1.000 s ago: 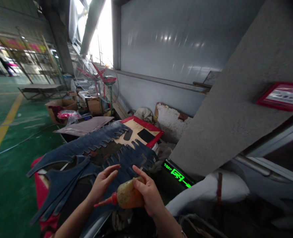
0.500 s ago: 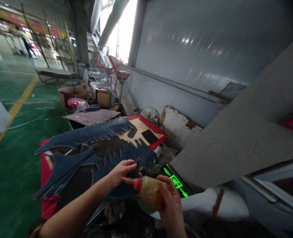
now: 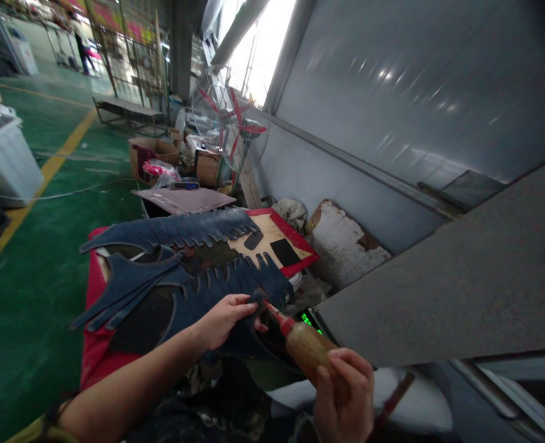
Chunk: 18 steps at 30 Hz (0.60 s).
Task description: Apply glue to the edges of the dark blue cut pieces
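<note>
My left hand (image 3: 223,317) pinches the edge of a dark blue cut fabric piece (image 3: 235,289) at the near end of a row of such pieces. My right hand (image 3: 346,397) is wrapped round a yellowish squeeze bottle (image 3: 306,347) with a red nozzle. The nozzle tip points up and left and sits right beside the fabric edge held by my left fingers. More dark blue toothed pieces (image 3: 175,231) lie spread across a red-edged board (image 3: 284,237).
A grey slanted panel (image 3: 438,289) rises at the right, with a green lit sign (image 3: 308,320) below it. A red-bladed standing fan (image 3: 235,132), cardboard boxes (image 3: 154,154) and a white bin (image 3: 4,157) stand on the green floor. A person is far off at the back.
My left hand has gone from open above the pieces to gripping a fabric edge. My right hand turned the bottle so its nozzle now points up to that edge. The view has swung left.
</note>
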Available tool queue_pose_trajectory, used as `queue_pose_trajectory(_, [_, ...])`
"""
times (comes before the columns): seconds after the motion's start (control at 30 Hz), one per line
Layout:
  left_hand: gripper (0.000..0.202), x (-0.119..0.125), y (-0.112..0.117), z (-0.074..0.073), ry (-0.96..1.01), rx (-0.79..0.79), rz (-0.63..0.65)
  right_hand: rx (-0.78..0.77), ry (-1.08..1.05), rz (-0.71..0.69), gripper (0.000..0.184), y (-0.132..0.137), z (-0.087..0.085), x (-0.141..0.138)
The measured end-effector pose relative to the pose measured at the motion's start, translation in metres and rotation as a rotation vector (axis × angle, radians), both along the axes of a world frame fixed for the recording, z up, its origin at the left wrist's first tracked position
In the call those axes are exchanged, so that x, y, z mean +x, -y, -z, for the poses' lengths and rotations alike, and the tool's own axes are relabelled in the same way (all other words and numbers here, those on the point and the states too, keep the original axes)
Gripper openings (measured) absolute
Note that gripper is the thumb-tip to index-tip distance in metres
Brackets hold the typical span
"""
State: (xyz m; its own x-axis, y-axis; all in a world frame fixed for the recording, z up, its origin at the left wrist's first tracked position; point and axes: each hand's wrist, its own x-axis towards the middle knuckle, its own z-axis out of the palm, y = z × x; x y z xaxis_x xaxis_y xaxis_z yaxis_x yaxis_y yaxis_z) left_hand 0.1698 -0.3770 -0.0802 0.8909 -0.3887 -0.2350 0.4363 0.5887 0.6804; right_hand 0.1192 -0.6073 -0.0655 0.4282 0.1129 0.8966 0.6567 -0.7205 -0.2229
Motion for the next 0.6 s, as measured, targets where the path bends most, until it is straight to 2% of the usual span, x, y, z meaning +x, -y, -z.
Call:
queue_pose_trajectory(0.1, [0.032, -0.003, -0.003, -0.002, 0.0, -0.029, 0.015, -0.055, 0.042, 0.02, 0.013, -0.001, -0.001, -0.001])
queue_pose_trajectory(0.3, [0.029, -0.004, -0.004, 0.002, -0.05, -0.039, 0.021, 0.038, 0.059, 0.008, 0.015, -0.008, -0.004, -0.005])
queue_pose_trajectory(0.4, [0.03, -0.005, -0.005, 0.005, -0.036, -0.021, 0.033, -0.063, 0.046, -0.015, 0.009, -0.011, -0.008, -0.005])
queue_pose_trajectory(0.47, [0.03, -0.006, -0.005, 0.007, -0.039, -0.011, 0.026, -0.131, 0.071, 0.021, 0.008, -0.012, -0.009, -0.004])
queue_pose_trajectory(0.6, [0.03, -0.008, -0.005, 0.008, -0.026, 0.008, 0.02, -0.035, 0.091, 0.046, 0.014, -0.013, -0.007, -0.003])
